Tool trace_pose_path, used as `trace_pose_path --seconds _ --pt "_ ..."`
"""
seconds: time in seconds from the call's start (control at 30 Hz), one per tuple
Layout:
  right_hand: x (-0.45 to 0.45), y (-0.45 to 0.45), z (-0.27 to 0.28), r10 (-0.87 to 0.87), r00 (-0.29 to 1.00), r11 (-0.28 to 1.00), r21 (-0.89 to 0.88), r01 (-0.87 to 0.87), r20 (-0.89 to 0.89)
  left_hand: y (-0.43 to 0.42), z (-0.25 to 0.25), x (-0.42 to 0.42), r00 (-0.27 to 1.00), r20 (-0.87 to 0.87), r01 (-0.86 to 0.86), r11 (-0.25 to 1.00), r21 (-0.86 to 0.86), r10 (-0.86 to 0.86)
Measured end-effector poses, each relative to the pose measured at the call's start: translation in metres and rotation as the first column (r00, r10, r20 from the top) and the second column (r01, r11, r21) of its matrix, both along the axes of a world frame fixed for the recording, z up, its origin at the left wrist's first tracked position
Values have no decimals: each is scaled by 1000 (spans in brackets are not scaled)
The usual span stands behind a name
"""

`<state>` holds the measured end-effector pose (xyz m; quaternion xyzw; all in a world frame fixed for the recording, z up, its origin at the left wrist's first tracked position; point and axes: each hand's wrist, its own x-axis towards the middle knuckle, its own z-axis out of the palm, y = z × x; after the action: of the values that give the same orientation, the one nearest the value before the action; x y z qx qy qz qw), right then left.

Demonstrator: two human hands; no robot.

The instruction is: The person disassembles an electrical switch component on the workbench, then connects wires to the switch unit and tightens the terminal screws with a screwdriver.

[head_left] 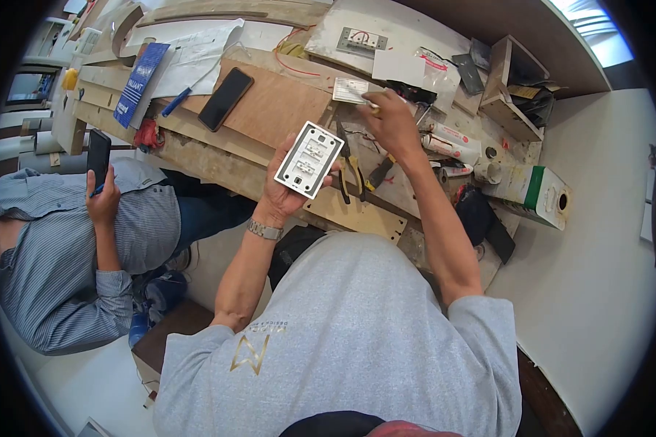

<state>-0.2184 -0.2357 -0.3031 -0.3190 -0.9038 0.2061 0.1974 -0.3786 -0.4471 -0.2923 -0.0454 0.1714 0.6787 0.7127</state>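
Rough timber boards and pale sheets crowd the desk, its worn wooden edge stained and uneven. Upon smooth brown plywood rests a glossy black phone, near a blue-handled screwdriver. Partly curled, the left hand grips a wall plate by its edges, above the desk's near side; that plate is a white, rectangular piece with a dark inner outline and raised fittings down its middle. The right hand, fingers bent and drawn together, is just beside a pale flat rectangle; whether it pinches something small, I cannot tell. Pliers with curved yellow-and-black handles lie between both arms.
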Motion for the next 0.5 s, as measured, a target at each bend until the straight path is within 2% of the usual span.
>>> trace_pose_path --seconds 0.03,0.07,0.1,0.13,0.2,0.27,0.3,0.4,0.43,0.5 --pt "10 -9 20 -79 979 954 -299 19 -190 2 1 0 1000 3 6 1000 23 -6" --pt "22 -21 44 -213 916 822 -569 -19 -339 3 2 0 1000 6 16 1000 22 -16" --pt "36 -35 77 -275 861 623 -761 -179 -428 5 3 1 1000 -5 26 999 32 -26" --pt "51 -52 115 -367 793 376 -857 -352 -486 7 5 4 999 -13 42 998 42 -41" --pt "76 -85 172 -323 677 268 -750 -605 -661 15 11 9 997 14 79 993 89 -80" --pt "90 -115 213 -245 452 279 -509 -814 -858 19 0 13 994 36 103 995 -12 -103" --pt "96 -129 227 -249 330 241 -388 -889 -911 28 9 22 994 26 103 984 148 -108" --pt "120 -163 254 -482 84 -111 -34 -993 -872 45 23 41 984 59 158 973 171 -170" --pt "119 -173 259 -561 21 -219 124 -968 -827 45 30 44 984 -39 178 978 112 -175" --pt "85 -192 250 -576 -444 80 493 -867 -686 49 34 50 980 -54 194 977 93 -190"
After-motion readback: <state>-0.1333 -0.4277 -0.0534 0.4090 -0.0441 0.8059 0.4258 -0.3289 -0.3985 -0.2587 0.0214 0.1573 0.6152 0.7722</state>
